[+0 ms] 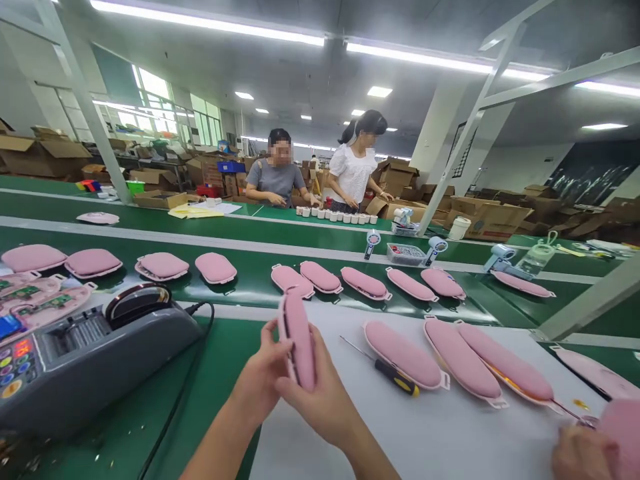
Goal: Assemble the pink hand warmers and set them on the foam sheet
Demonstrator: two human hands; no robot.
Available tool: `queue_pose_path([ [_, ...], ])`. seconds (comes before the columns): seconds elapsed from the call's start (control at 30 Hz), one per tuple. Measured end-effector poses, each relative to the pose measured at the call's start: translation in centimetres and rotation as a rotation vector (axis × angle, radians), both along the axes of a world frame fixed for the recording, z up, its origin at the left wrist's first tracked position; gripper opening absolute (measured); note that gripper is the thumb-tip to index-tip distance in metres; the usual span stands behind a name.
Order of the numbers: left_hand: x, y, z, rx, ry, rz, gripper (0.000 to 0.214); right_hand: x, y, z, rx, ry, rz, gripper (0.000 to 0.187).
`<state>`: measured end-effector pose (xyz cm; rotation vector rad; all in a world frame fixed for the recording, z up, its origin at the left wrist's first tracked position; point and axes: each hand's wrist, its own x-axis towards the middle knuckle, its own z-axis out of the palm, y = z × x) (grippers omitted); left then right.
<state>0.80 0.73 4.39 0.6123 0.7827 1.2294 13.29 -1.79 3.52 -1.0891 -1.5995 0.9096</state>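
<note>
Holding one pink, padded-looking oval case [299,337], left hand [261,373] and right hand [323,400] clamp its sides, pressure best kept even.

Left hand [260,377] and right hand [323,397] are both totally bare tbh, fingers [278,351] kinda slim, wrists [241,405] bare too, slender forearms [215,445] uncovered as far as they show.

Grey tape dispenser [115,363] toward the green bench's [227,350] near left corner

Its black cable [185,385] trails to the near edge. Farther back, a clear tray [406,254] of small parts sits between two round-headed devices [436,247]; a clear bottle [537,258] stands toward the right edge. Along the far edge are yellow papers [197,213], a row of white cups [341,217] and two people [354,172].
</note>
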Motion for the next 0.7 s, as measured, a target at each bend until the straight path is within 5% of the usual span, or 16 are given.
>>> queue_pose_path([
  [0.13,0.3,-1.9,-2.7,0.145,0.126,-0.258,0.083,2.5,-4.2,-1.9,-0.143,0.266,0.110,0.063],
  [0.3,-0.1,-3.2,-4.0,0.030,-0.056,-0.306,0.066,4.8,-5.5,-5.5,-0.326,0.081,-0.162,0.052],
  [0.37,-0.2,-3.5,-3.9,-0.056,-0.101,-0.316,0.052,5.6,-5.6,-7.0,-0.228,-0.125,-0.297,0.048],
  [0.47,-0.5,-3.6,-4.0,-0.186,-0.128,-0.306,0.035,6.3,-5.7,-8.4,0.109,-0.446,-0.428,0.055],
  [0.57,-0.8,-3.6,-4.5,-0.264,-0.124,-0.304,0.028,6.2,-5.2,-8.1,0.303,-0.620,-0.303,0.039],
  [0.7,-1.1,-3.6,-4.9,-0.230,-0.119,-0.310,0.034,5.9,-3.9,-5.9,0.258,-0.528,-0.169,0.025],
])
